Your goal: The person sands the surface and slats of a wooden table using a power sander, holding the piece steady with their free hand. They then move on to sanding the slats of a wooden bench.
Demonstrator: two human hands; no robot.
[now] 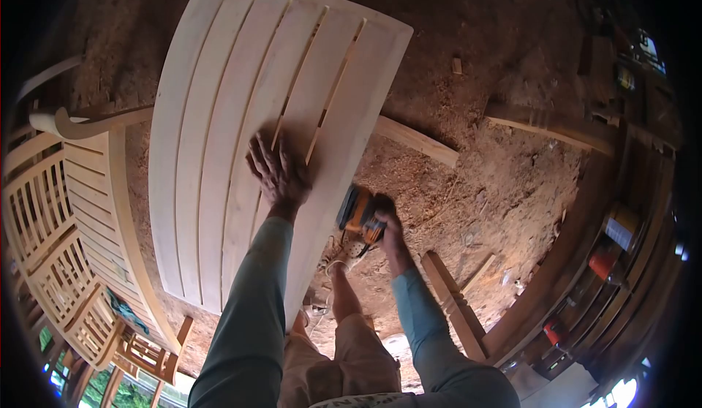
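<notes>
A pale slatted wooden tabletop (212,115) fills the middle of the head view, with narrow gaps between its boards. My left hand (280,170) lies flat on the slats, fingers spread. In my right hand (391,229) is an orange and black power sander (360,212), gripped around its body. The sander is at the right edge of the tabletop, its dark pad turned toward that edge. My sandalled feet stand on the ground below.
A slatted wooden bench (95,210) stands at the left. Timber pieces (418,141) lie on the sawdust-strewn dirt floor (439,196), with a notched post (453,306) near my right arm. Along the right, a wooden rack (592,313) holds a red container (603,264) and a labelled can (620,230).
</notes>
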